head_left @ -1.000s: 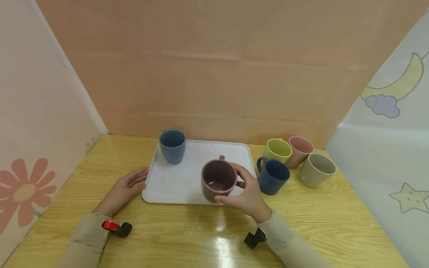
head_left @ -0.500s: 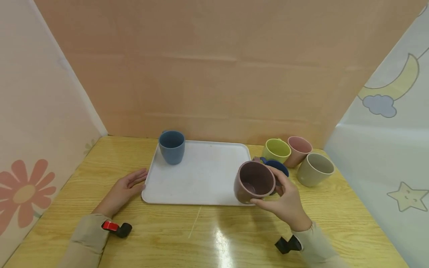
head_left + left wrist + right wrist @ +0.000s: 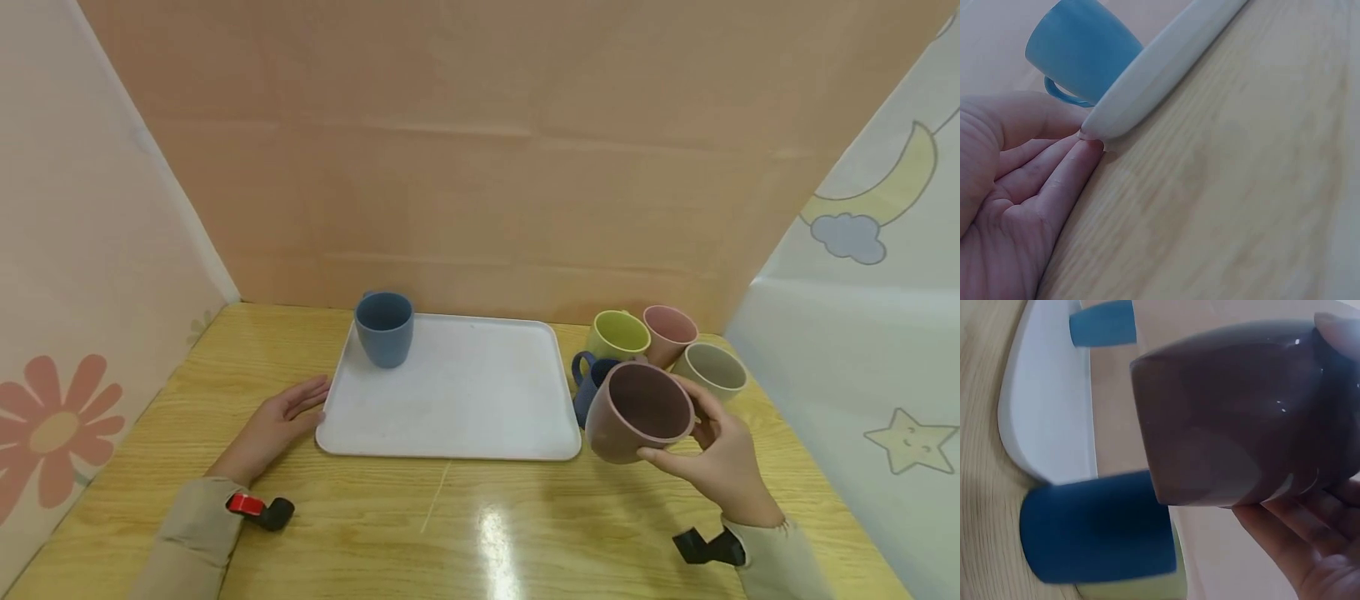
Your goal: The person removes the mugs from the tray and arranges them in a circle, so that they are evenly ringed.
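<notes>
My right hand (image 3: 723,450) grips a purple-brown mug (image 3: 622,429), thumb on its near side and fingers around the right side. The mug is held tilted, its mouth towards the head camera, in front of a dark blue mug (image 3: 588,383) that it partly hides. In the right wrist view the brown mug (image 3: 1235,419) hangs above the dark blue mug (image 3: 1097,531). My left hand (image 3: 277,425) lies by the white tray (image 3: 465,400), straight fingertips touching its left edge. A grey-blue mug (image 3: 386,333) stands upright on the tray's back left corner.
Right of the tray, a lime green mug (image 3: 618,335), a pink mug (image 3: 669,333) and a beige cup (image 3: 716,368) stand close together behind the dark blue mug. An orange-brown backdrop (image 3: 450,208) borders the wooden table (image 3: 375,525) at the back, with patterned walls at both sides.
My right hand has carried the brown mug rightward from over the tray to beyond its right edge, in front of the other mugs. The left hand has stayed by the tray.
</notes>
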The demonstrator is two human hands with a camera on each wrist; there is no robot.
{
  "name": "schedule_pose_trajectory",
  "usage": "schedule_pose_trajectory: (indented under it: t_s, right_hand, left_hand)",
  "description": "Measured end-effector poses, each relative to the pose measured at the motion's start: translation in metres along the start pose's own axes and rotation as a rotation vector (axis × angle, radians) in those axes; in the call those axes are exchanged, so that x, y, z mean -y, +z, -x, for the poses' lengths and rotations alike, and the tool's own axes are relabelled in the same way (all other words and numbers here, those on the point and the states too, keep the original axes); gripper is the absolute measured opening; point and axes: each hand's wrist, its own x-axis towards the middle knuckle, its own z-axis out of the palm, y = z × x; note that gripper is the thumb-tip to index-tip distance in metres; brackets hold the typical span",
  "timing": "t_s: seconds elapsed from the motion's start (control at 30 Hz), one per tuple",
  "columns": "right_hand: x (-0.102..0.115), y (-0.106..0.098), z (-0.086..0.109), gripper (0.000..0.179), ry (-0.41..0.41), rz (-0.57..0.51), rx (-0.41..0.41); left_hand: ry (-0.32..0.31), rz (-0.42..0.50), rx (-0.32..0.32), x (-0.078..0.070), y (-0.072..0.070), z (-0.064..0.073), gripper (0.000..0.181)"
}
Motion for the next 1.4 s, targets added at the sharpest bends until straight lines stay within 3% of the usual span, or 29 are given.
schedule_pose_trajectory:
  t_s: [0.13, 0.37, 0.6, 0.77, 1.4]
  right_hand:
    - [-0.001, -0.018, 0.006, 0.094, 0.023, 0.067, -0.001]
    - [-0.019, -0.043, 0.02, 0.093, 0.092, 0.019, 0.004]
    - [-0.043, -0.051, 0.034, 0.09, 0.173, 0.119, 0.02]
    - [-0.052, -0.049, 0.041, 0.089, 0.2, 0.117, 0.02]
    - [-0.072, -0.049, 0.047, 0.083, 0.293, -0.112, 0.048]
  left_hand:
    - [-0.004, -0.01, -0.004, -0.001, 0.0, -0.001, 0.069]
    - [0.013, 0.013, 0.001, -0.002, 0.001, -0.002, 0.068]
    - [0.001, -0.001, -0.001, 0.0, 0.001, -0.003, 0.068]
    - [-0.006, 0.0, 0.0, -0.002, 0.002, -0.002, 0.068]
    - [0.0, 0.021, 0.004, -0.005, 0.0, 0.002, 0.067]
